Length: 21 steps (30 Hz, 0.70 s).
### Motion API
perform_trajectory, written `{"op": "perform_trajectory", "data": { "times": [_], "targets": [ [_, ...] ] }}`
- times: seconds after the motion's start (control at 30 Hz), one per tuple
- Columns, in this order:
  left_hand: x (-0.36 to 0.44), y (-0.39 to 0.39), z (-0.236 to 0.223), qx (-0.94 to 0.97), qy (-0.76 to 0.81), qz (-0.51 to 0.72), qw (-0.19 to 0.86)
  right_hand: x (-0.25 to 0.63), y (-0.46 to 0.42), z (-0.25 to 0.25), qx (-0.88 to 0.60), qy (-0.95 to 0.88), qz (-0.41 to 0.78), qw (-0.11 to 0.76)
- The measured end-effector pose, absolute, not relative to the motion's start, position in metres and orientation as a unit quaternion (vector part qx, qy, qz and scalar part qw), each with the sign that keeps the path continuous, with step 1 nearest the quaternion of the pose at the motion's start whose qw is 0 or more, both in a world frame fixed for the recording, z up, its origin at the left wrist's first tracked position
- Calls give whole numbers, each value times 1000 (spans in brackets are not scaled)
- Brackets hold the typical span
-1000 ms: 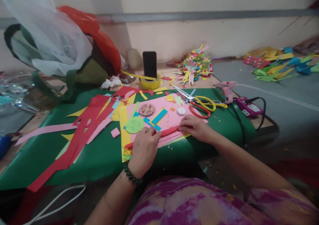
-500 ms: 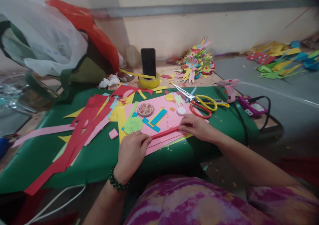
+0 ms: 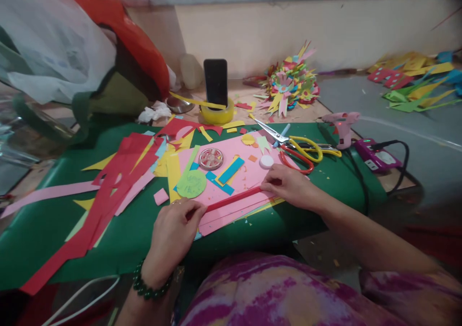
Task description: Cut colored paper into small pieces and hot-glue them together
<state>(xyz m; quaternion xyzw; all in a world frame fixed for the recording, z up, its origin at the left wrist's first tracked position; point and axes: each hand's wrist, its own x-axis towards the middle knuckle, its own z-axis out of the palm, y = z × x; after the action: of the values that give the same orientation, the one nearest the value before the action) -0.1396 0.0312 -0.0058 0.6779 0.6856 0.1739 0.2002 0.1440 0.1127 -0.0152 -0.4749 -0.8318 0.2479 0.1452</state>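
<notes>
A narrow red paper strip (image 3: 233, 199) stretches between my hands, over the near part of a stack of pink paper sheets (image 3: 216, 222). My left hand (image 3: 176, 227) pinches its left end between thumb and fingers. The right end sits in the pinch of my right hand (image 3: 288, 184). Just beyond the strip lie a light-green paper circle (image 3: 191, 184), blue paper strips (image 3: 231, 169), a round clear case (image 3: 211, 158) and a white round cap (image 3: 266, 161). Scissors (image 3: 288, 148) with yellow and red handles rest beyond my right hand.
Red paper pieces (image 3: 108, 186) spread over the green mat (image 3: 144, 249) at left. A phone (image 3: 215, 83) stands in a yellow tape roll (image 3: 218, 114). A paper-flower bunch (image 3: 290, 83) is behind. At right are a pink glue gun (image 3: 342, 126) and purple power adapter (image 3: 377, 155) with a cable.
My left hand has slid left and toward me along the red strip, so more of it shows between my hands. My right hand keeps its pinch. The view has shifted slightly.
</notes>
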Motion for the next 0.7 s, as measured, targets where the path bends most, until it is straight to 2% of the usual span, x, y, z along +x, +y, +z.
{"op": "perform_trajectory", "data": {
  "times": [0.37, 0.7],
  "targets": [
    [-139, 28, -9, 685, 676, 215, 166, 144, 111, -16, -470, -829, 248, 174],
    [-141, 27, -12, 696, 670, 218, 140, 146, 111, -16, -484, -820, 265, 153]
  ]
}}
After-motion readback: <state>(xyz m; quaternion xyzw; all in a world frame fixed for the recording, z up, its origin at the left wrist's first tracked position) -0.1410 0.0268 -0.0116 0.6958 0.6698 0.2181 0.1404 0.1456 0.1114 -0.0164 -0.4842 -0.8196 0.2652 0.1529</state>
